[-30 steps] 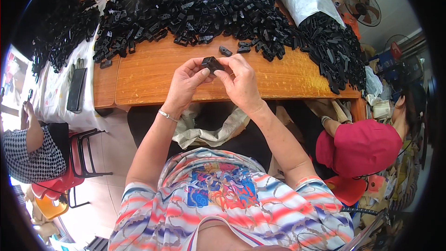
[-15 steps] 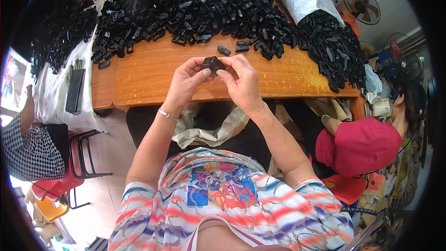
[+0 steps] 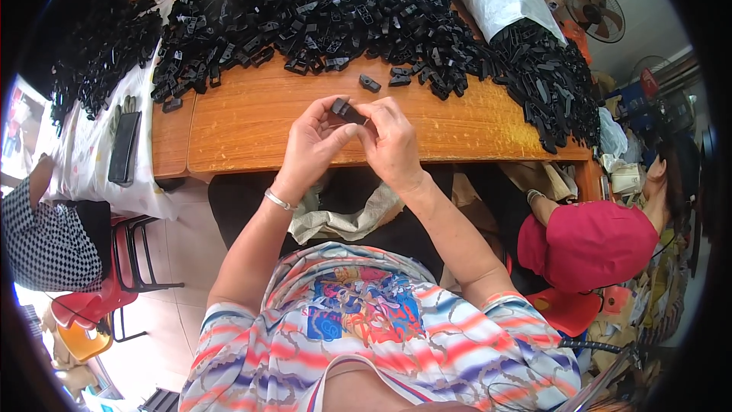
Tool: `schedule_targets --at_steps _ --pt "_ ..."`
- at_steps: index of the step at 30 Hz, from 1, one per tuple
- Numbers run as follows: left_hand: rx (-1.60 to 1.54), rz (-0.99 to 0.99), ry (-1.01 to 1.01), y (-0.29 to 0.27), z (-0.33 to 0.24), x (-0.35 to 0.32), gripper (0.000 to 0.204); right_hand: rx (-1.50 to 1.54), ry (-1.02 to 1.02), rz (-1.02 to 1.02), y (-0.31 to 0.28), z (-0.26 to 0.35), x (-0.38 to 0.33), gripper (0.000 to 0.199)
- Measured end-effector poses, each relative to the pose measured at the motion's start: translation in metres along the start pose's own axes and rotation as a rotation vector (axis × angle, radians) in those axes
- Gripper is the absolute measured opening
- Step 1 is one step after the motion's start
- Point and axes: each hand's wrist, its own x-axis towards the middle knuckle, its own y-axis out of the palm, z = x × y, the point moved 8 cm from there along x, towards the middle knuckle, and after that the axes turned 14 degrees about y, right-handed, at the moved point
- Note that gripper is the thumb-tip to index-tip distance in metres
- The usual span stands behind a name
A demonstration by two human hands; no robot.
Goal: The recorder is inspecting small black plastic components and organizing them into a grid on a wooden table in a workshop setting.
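Above the front part of the wooden table (image 3: 252, 126), both my hands grip one small black plastic part (image 3: 348, 111). My left hand (image 3: 311, 145) is closed on its left end, index finger behind and thumb in front. From the right, my right hand (image 3: 393, 145) pinches the other end, covering much of it. The two thumbs nearly meet below the part. A loose black piece (image 3: 370, 84) lies just beyond my fingers, and another (image 3: 399, 76) is to its right, by the edge of a big heap of similar black parts (image 3: 320, 23).
A white sack (image 3: 507, 0) spills slimmer black strips (image 3: 534, 80) at the right. An open woven bag (image 3: 335, 223) hangs at my lap. People sit on both sides: a checked sleeve (image 3: 46, 248) left, a red top (image 3: 595, 244) right. A black case (image 3: 123, 149) lies at left.
The black part has turned between my fingers, now standing more tilted. My hands have dropped slightly toward me, and my left thumb has slid down off its front.
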Motion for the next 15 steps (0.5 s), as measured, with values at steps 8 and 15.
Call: schedule_targets --at_steps 8,15 --pt "0.693 0.051 0.207 0.006 -0.036 -0.017 0.014 0.08 0.142 0.07 0.003 0.002 -0.022 0.029" --pt "0.941 0.377 0.118 0.011 -0.022 -0.06 0.025 0.01 0.309 0.563 0.004 -0.058 -0.018 0.018"
